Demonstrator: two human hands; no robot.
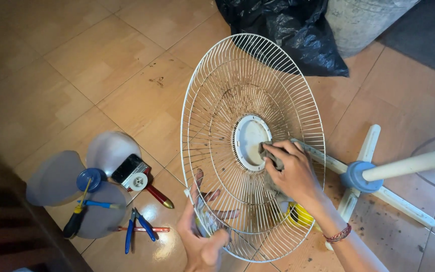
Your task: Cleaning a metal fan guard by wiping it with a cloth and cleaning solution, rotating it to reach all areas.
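A white wire fan guard (227, 80), dusty toward its middle, stands tilted on edge over the tiled floor. My left hand (202, 242) grips its lower rim, fingers reaching behind the wires. My right hand (290, 171) presses a grey cloth (270, 156) against the guard next to its round white centre plate (250, 141). A yellow object (300, 215) shows under my right wrist, partly hidden.
Fan blades with a blue hub (90, 179) lie at left, beside a small motor part (132, 174), screwdrivers (79, 211) and blue-handled pliers (137, 229). The fan's cross base and pole (363, 174) sit at right. A black plastic bag (288, 30) and a grey container (358, 20) stand behind.
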